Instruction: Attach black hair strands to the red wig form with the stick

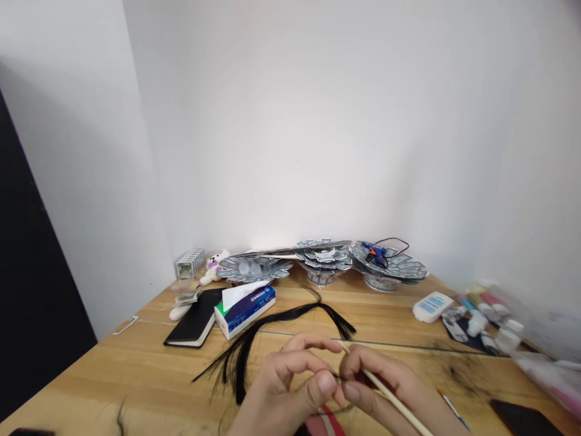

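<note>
Low in the head view, my left hand (302,378) and my right hand (381,387) meet fingertip to fingertip. A thin pale wooden stick (394,401) lies slanted through my right hand, its tip up near the left index finger. Fine dark hair strands (336,375) show between the pinched fingertips of both hands; how they are fixed is too small to make out. Beneath my hands something red (333,419) is partly hidden. A long lock of black hair (281,316) curves over the wooden table (136,375) beyond them.
Left of the hair are a tissue box (247,310) and a black notebook (196,321). Grey layered paper bowls (320,261) line the wall, one bearing a blue glue gun (376,254). Bottles (509,336), a white case (432,306), loose hair (456,369) and a phone (521,418) lie right.
</note>
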The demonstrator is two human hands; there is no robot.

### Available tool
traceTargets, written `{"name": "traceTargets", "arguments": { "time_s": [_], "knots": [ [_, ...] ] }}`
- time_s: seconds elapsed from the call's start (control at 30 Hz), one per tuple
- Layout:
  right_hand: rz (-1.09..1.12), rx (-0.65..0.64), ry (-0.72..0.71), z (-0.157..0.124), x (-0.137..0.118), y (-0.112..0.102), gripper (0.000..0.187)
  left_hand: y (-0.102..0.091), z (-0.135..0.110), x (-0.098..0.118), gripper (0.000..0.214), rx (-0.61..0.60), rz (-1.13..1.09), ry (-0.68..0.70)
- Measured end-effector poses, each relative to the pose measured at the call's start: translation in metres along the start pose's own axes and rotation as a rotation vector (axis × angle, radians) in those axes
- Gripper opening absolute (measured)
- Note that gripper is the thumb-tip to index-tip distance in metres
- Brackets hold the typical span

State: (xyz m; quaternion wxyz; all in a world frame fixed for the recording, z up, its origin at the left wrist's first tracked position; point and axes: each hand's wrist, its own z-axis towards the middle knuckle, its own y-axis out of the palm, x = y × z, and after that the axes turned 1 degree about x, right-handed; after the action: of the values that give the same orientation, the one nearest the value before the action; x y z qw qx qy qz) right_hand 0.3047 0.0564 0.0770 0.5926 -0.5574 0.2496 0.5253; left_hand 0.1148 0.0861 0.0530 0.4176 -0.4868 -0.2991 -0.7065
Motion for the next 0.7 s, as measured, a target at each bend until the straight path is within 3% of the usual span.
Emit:
{"name": "traceTargets", "arguments": {
  "time_s": [0.13,0.23,0.37,0.43,0.5,0.6,0.7],
  "knots": [
    [0.139,-0.024,-0.001,0.01,-0.006,0.017,0.019,0.006,-0.001,0.009,0.027,0.073,-0.506,-0.162],
    [0.199,0.012,-0.001,0.014,-0.004,0.023,0.017,0.009,-0.002,0.009,0.027,0.148,-0.646,-0.165],
    [0.12,0.261,0.092,0.012,0.012,0.016,0.033,0.007,-0.003,0.012,0.032,0.378,-0.303,-0.05],
    [0.186,0.391,0.125,0.009,0.016,0.016,0.043,0.008,-0.003,0.014,0.034,0.44,-0.141,-0.007],
    [0.332,0.392,0.129,0.006,0.016,0.025,0.053,0.013,-0.004,0.014,0.035,0.448,-0.088,0.01],
    [0.573,0.268,0.138,0.004,0.013,0.052,0.067,0.022,-0.003,0.007,0.036,0.461,-0.058,0.065],
    [0.773,0.301,0.14,0.007,0.016,0.08,0.072,0.028,-0.003,-0.001,0.037,0.497,-0.099,0.078]
  ]
}}
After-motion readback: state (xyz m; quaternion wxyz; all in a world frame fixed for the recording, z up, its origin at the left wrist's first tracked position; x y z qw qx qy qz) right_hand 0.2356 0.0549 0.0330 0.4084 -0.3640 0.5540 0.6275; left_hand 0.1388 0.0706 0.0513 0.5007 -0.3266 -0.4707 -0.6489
